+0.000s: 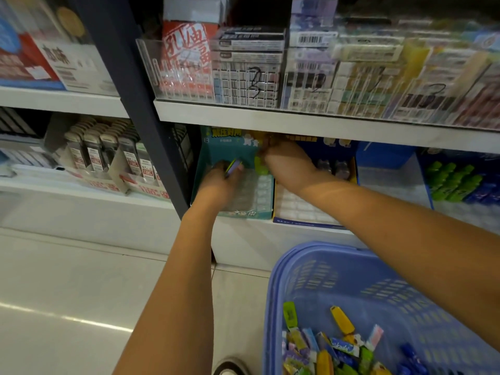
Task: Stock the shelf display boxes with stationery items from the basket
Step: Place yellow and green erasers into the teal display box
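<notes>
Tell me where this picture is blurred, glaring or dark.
Head view: blur smears the upper-shelf packets at right; a glare streak crosses the floor; the shelf shadows the right hand at the teal box; the small item in the left hand is blurred too.

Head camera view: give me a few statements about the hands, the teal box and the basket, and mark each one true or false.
1. The left hand holds a small yellow and purple item over the teal display box. True.
2. The basket is empty. False: many coloured packets lie in it.
3. The right hand reaches toward the back of the teal display box. True.
4. The teal display box stands on the floor. False: it stands on the lower shelf, beside a blue box.
</notes>
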Demonstrator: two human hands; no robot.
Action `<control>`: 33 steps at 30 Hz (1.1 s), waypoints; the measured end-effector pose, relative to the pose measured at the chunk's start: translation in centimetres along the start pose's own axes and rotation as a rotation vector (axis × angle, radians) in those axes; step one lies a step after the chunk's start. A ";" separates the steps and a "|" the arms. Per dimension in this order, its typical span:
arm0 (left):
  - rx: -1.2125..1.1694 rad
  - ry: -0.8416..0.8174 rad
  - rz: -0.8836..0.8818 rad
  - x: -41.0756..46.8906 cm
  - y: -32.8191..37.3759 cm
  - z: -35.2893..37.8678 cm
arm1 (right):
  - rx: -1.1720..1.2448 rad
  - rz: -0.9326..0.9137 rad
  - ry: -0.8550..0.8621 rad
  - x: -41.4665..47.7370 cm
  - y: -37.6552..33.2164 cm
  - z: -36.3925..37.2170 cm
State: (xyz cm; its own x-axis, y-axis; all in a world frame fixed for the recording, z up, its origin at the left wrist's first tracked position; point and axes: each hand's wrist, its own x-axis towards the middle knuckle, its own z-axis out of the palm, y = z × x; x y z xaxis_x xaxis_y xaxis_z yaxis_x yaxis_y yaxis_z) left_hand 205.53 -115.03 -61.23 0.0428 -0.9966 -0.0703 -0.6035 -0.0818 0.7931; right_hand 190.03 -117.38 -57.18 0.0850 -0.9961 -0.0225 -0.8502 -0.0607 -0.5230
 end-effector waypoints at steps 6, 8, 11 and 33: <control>-0.056 -0.011 0.022 -0.7 0.5 -0.6 | -0.183 -0.102 0.091 -1.2 -0.3 -0.2; -0.119 0.014 0.052 -1.6 0.9 -0.9 | -0.302 -0.159 0.089 -1.6 -0.7 -0.9; -0.344 0.010 0.088 -3.3 2.0 -1.0 | -0.256 -0.185 0.007 -2.8 -1.2 -1.9; 0.500 -0.282 0.153 -6.9 3.5 2.4 | -0.037 -0.272 0.113 -3.2 0.8 -0.3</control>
State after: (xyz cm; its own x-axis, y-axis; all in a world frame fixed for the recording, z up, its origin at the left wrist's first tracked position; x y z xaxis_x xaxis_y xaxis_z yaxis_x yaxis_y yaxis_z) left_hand 201.22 -108.40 -59.38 -0.2462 -0.9504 -0.1902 -0.8909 0.1446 0.4305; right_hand 188.88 -114.28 -57.25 0.2563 -0.9435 0.2101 -0.8226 -0.3270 -0.4652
